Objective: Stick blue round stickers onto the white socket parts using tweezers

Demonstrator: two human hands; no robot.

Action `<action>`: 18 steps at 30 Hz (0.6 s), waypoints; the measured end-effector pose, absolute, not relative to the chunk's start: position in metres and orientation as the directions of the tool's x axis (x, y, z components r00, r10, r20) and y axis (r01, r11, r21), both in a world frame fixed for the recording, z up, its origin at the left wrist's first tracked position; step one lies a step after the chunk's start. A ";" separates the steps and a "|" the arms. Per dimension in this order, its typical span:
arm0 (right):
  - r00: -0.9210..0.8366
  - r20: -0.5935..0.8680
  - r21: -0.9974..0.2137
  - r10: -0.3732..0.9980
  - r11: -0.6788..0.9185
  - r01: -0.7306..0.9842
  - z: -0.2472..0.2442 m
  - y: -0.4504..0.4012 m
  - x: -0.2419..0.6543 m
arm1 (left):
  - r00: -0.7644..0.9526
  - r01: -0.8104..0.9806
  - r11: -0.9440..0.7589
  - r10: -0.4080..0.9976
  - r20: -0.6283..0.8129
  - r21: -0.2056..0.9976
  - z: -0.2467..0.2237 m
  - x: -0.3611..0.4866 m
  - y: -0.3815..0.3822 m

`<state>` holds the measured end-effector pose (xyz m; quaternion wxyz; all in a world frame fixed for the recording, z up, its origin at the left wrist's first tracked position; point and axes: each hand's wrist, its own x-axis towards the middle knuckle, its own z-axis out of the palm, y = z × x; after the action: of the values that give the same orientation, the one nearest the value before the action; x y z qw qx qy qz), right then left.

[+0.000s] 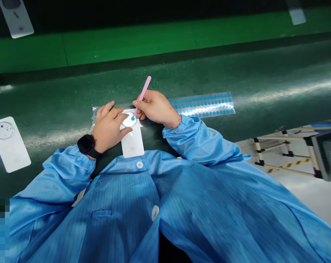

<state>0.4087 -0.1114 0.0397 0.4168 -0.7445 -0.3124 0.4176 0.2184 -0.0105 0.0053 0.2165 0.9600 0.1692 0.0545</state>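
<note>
In the head view, a white phone back cover (pixel 133 144) with a round camera ring lies upright before me, near the bench edge. My left hand (pixel 106 126) rests on its left side, fingers spread, with thumb and index fingertip on the cover's face near the ring. Pinched in my right hand (pixel 157 109) is a pair of pink tweezers (pixel 145 88), tilted, its tip at the ring. A small blue round sticker (pixel 133 118) shows inside the ring by that tip; whether the tweezers grip it I cannot tell.
A clear sheet of blue round stickers (pixel 205 105) lies right of my right hand. Clear plastic (pixel 94 116) shows beside my left hand. Another white cover (pixel 13 149) lies at left; one more (pixel 20 25) is beyond the green ledge (pixel 127 44). A tube-frame rack (pixel 285 146) stands at right.
</note>
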 end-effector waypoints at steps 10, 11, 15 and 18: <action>0.456 -0.358 -0.886 0.815 -0.450 0.110 0.039 -0.110 0.408 | 0.934 0.305 -0.850 0.354 0.038 0.429 0.005 0.218 -0.010; 0.457 -0.361 -0.886 0.813 -0.452 0.105 0.038 -0.110 0.409 | 0.934 0.307 -0.850 0.355 0.034 0.429 0.006 0.218 -0.009; 0.448 -0.358 -0.893 0.819 -0.441 0.093 0.036 -0.110 0.410 | 0.935 0.305 -0.847 0.354 0.035 0.436 0.005 0.217 -0.009; 0.439 -0.355 -0.891 0.826 -0.441 0.110 0.035 -0.109 0.411 | 0.933 0.302 -0.845 0.356 0.044 0.443 0.004 0.217 -0.009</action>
<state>0.4110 -0.1093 0.0352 0.4226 -0.7354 -0.3180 0.4237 0.2171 -0.0093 0.0039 0.2197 0.9583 0.1716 0.0625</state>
